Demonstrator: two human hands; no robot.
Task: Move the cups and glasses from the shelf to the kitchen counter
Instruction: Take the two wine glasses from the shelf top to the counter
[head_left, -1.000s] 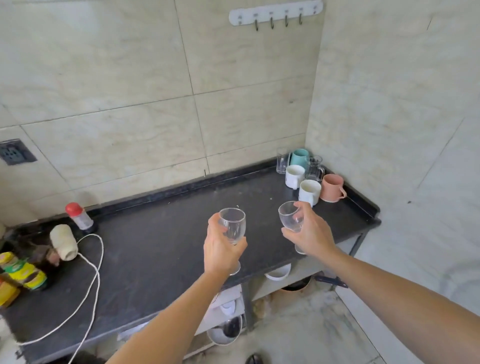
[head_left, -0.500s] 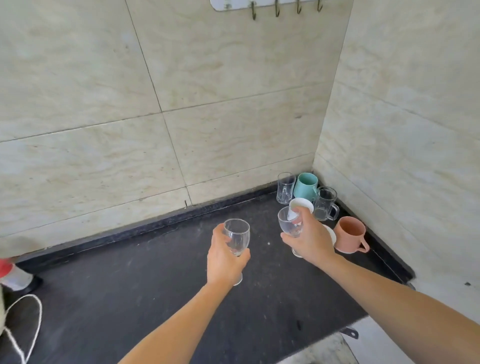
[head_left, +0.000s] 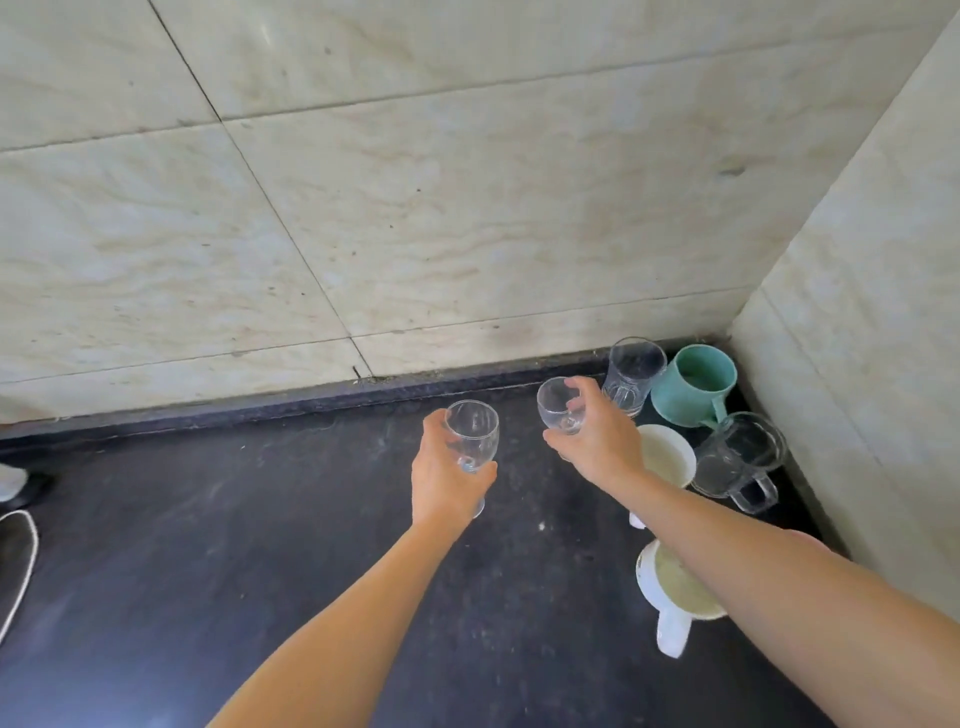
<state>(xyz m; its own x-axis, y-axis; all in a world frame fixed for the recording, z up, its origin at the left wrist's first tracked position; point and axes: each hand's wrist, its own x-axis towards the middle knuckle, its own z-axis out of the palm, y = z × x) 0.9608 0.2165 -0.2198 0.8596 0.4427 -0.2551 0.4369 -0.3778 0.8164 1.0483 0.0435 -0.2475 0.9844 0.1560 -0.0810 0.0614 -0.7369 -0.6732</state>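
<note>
Each hand carries one stemmed glass above the dark counter (head_left: 260, 545): the left hand (head_left: 447, 478) is wrapped round the left glass (head_left: 471, 435), the right hand (head_left: 597, 441) round the right glass (head_left: 558, 402), which is close to the tumbler (head_left: 631, 374). Other vessels already stand in the corner: a teal cup (head_left: 693, 387), a glass mug (head_left: 737, 460) and two white cups (head_left: 670, 457). To set down well, lower each glass upright onto bare counter left of the group, foot flat, releasing only once it stands steady.
</note>
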